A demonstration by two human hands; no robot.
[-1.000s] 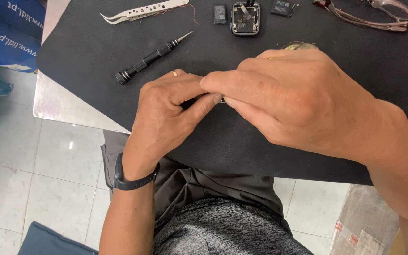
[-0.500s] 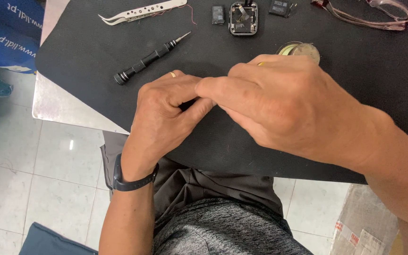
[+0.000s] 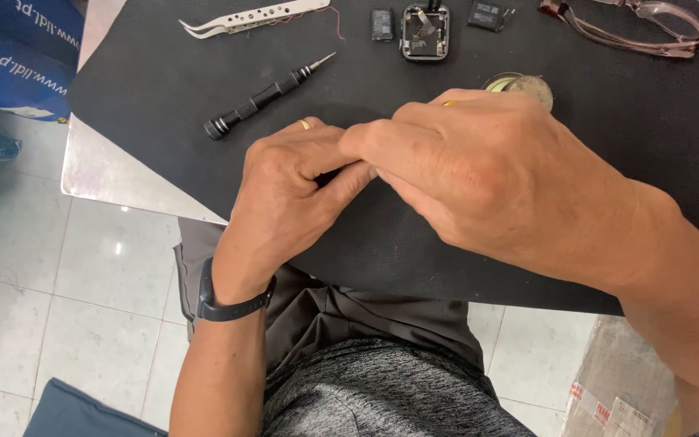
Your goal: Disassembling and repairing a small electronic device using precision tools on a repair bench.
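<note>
1. hands meeting over a black rubbery work mat [image 3: 163, 73]: the left hand [image 3: 289, 182] and the right hand [image 3: 479, 174] are pressing their fingertips together at the mat's middle.
2. both hands are pinching narrowly around something small and dark between them; it is hidden by the fingers, so what it is cannot be told.
3. the left hand is wearing a gold ring [image 3: 304, 124] and a black wrist band [image 3: 232, 303].
4. a black knurled precision screwdriver [image 3: 264, 97] is lying just beyond the left hand, tip pointing up and right.
5. white perforated metal tweezers [image 3: 252, 16] are lying near the mat's far edge.
6. an opened square smartwatch case [image 3: 425, 32] is sitting at the far edge, flanked by a small black rectangular part [image 3: 382, 24] and a small dark component [image 3: 487, 14].
7. a round yellowish disc [image 3: 523, 85] is showing just behind the right hand.
8. clear pink-tinted safety glasses [image 3: 633, 28] are resting at the far right.
</note>
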